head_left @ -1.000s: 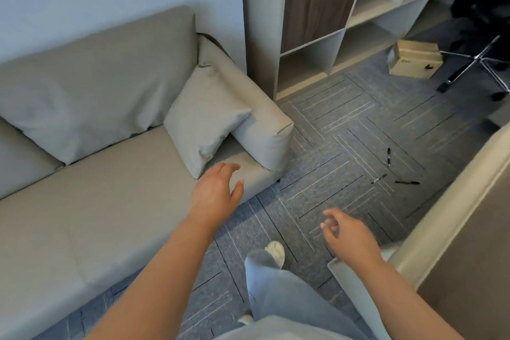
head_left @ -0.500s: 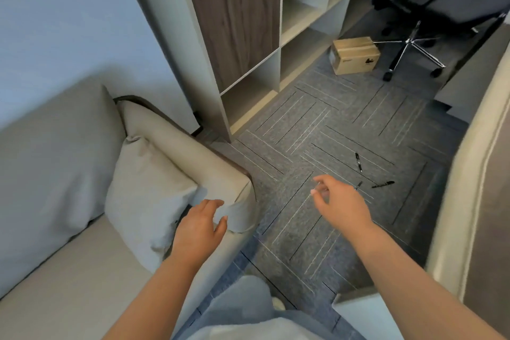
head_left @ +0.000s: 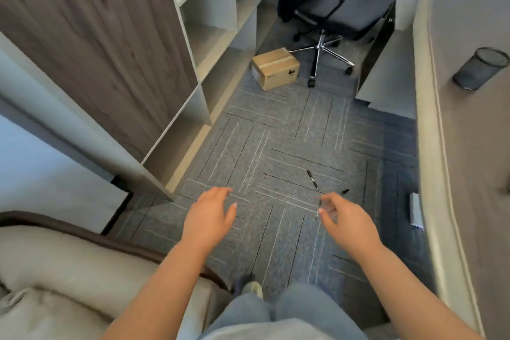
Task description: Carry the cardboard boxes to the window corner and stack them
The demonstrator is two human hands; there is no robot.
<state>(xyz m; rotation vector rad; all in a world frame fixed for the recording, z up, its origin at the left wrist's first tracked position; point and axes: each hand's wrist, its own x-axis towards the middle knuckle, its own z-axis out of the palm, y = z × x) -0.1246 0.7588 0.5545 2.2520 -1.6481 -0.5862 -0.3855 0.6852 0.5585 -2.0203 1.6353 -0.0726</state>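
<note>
We see a brown cardboard box [head_left: 275, 68], taped shut, in the upper centre; our left hand [head_left: 209, 217] and right hand [head_left: 345, 219] hover with loosely spread fingers, holding nothing.

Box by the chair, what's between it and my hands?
Head view: bare carpet up to the box, except two pens just ahead of the right hand.

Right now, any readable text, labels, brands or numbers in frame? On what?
No text is legible in this view.
cardboard box: a small dark print and a fainter mark on its side face, both too blurred to read.
pens on the carpet: too small to show any print.
flat grey item on the floor by the desk: nothing readable.
</note>
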